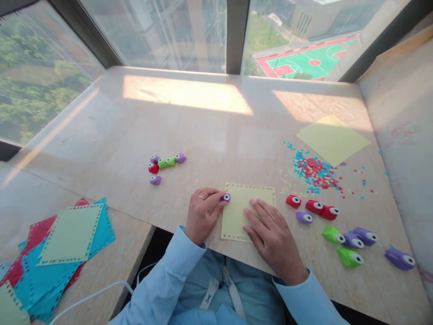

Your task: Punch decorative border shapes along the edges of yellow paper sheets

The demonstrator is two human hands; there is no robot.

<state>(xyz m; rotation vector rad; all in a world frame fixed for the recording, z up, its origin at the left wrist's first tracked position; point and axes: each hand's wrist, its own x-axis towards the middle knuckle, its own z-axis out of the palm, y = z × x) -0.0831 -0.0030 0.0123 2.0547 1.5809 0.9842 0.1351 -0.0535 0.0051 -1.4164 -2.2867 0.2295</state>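
Window: dark frame [234,38], 3 panes visible. Left pane [77,58]: green trees [30,85] beyond. Middle pane [162,40]: pale structure outside, detail hazy. Right pane [287,27]: sports court [299,61] below, green with red border and 1 red centre circle; grey building [311,20] behind it, grass [262,36] left of it. Sunlight: 2 broad patches [186,92] near the far window edge, plus 1 narrow strip [50,137] at left. Right side: pale wall [399,104], faint pinkish marks [402,131]. Lower left: 1 white cable [91,294], curved.
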